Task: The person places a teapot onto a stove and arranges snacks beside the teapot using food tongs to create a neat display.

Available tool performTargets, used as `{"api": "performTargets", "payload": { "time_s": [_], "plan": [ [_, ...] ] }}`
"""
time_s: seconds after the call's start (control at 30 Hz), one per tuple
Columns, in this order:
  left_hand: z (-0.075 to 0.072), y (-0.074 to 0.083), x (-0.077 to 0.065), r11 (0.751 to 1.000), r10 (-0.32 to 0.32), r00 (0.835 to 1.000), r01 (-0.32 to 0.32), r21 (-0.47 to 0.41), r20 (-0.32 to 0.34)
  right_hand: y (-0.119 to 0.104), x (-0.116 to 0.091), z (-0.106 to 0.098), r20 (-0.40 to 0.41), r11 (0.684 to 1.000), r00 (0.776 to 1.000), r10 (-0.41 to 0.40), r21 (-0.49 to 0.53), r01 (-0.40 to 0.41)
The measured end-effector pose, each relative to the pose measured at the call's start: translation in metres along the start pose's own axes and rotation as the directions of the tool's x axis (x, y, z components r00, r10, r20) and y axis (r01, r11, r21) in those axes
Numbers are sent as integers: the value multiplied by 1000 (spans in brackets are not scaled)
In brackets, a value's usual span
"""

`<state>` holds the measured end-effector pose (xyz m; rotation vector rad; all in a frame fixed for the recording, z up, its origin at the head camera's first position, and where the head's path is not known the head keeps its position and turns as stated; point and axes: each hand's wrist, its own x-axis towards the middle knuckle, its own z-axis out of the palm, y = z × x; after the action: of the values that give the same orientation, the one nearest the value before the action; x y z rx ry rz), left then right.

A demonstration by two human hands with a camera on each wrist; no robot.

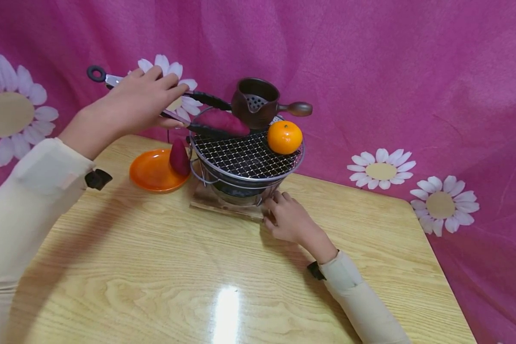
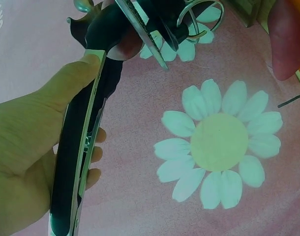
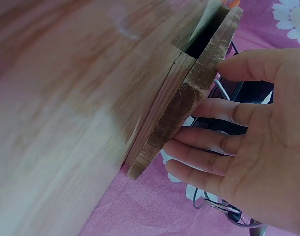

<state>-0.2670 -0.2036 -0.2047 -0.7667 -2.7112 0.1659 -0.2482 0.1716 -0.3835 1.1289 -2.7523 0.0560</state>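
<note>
In the upper left of the head view, we see the left hand (image 1: 144,102) with its fingers closed round a pair of tongs (image 1: 208,100). The tongs' black tips lie either side of a purple sweet potato (image 1: 221,122), at the left part of the wire mesh (image 1: 241,157) in the upper middle; we cannot tell whether it touches the wires. Right behind it stands a brown clay pot (image 1: 255,110), its handle pointing right, and a mandarin (image 1: 285,137) sits at the mesh's right edge. A second sweet potato (image 1: 179,158) leans on the orange plate (image 1: 150,170), left of centre.

Below the grill, we find the right hand (image 1: 290,217) just right of centre. In the right wrist view its fingers are extended and spread a little, grasping nothing, with the fingertips at the edge of the wooden board (image 1: 227,210) under the grill.
</note>
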Motion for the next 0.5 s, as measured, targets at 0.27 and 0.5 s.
{"api": "performTargets", "payload": {
  "time_s": [0.27,0.5],
  "plan": [
    [3,-1,-1,1000,-1,1000,1,-19,14,-1,-3,1,-4,1000,1000,5,6,-5],
    [5,-3,-7,999,-17,1000,17,-29,0,-1,-2,0,-22,1000,1000,-14,5,14]
  ]
}}
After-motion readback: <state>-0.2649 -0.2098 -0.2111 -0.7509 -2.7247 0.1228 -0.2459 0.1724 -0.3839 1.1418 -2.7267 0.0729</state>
